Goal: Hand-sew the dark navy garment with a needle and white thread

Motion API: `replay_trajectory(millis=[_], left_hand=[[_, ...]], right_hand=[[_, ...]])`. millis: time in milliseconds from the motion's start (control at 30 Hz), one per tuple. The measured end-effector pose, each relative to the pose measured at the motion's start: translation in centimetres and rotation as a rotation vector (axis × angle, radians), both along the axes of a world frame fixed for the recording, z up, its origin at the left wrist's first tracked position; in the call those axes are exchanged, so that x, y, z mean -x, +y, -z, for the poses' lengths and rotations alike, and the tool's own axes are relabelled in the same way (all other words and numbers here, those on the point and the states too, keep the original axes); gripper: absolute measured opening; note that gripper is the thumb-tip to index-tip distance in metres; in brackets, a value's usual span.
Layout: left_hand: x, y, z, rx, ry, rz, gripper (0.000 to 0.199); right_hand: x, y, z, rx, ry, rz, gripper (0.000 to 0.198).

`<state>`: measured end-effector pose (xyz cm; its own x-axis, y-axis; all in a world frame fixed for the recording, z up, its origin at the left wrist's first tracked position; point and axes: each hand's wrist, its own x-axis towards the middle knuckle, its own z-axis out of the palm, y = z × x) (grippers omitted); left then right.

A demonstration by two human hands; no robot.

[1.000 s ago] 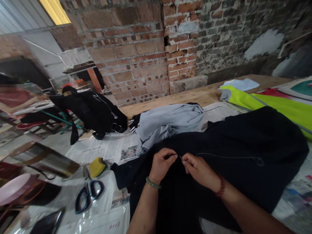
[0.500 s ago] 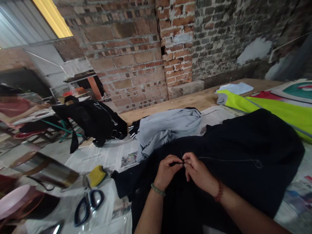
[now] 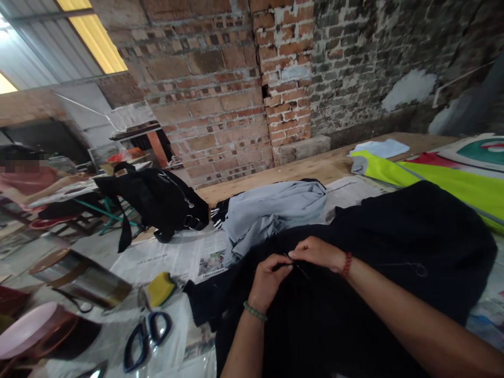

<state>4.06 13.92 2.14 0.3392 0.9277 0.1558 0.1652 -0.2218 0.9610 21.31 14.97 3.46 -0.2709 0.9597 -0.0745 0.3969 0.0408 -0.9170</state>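
Observation:
A dark navy garment (image 3: 394,231) is spread in front of me, with a black stretch of cloth nearest my body. My left hand (image 3: 271,275), with a green bead bracelet at the wrist, pinches a small fold of this dark cloth. Right beside it, my right hand (image 3: 317,254) has thumb and forefinger closed at a thin sewing needle (image 3: 289,256) by the fold. The fingertips of both hands almost meet, and the exact grip on the needle is partly hidden. A pale thread (image 3: 405,264) lies across the garment, ending in a small loop.
Blue-handled scissors (image 3: 136,346), a yellow sponge-like piece (image 3: 161,289), a metal cup (image 3: 82,278) and a pink-topped container (image 3: 29,328) stand left. Behind are a black bag (image 3: 165,202), grey clothing (image 3: 275,207) and a neon-yellow garment (image 3: 441,184). A person (image 3: 29,178) sits far left.
My right hand has shifted up and slightly left over the fold, its wrist now raised. The needle has tilted from nearly upright to slanting. My left hand stays pinched on the cloth.

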Motion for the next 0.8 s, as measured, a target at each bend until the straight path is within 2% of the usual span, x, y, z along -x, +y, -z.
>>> replay_trajectory(millis=[100,167,300,500,700,800], left_hand=[[0.3,0.2,-0.2,-0.184,0.038,-0.018,0.009],[0.4,0.3,-0.3,-0.261,0.058,-0.056,0.011],[0.5,0.4,-0.3,-0.274,0.091,-0.096,0.012],[0.4,0.7,0.5,-0.121,0.118,-0.124,0.008],[0.3,0.8,0.9,0.223,0.062,-0.158,0.014],[0.2,0.7,1.0,0.338,-0.006,-0.155,0.015]], right_hand=[[0.3,1.0,0.0,0.183,0.202,-0.108,0.026],[0.3,1.5,0.0,0.246,0.338,-0.162,0.019],[0.1,1.5,0.8,0.273,0.495,-0.142,0.021],[0.0,0.6,2.5,0.219,0.583,-0.059,0.021],[0.5,1.0,3.1,0.182,0.678,0.064,0.026],[0.8,1.1,3.5,0.177,0.728,0.13,0.027]])
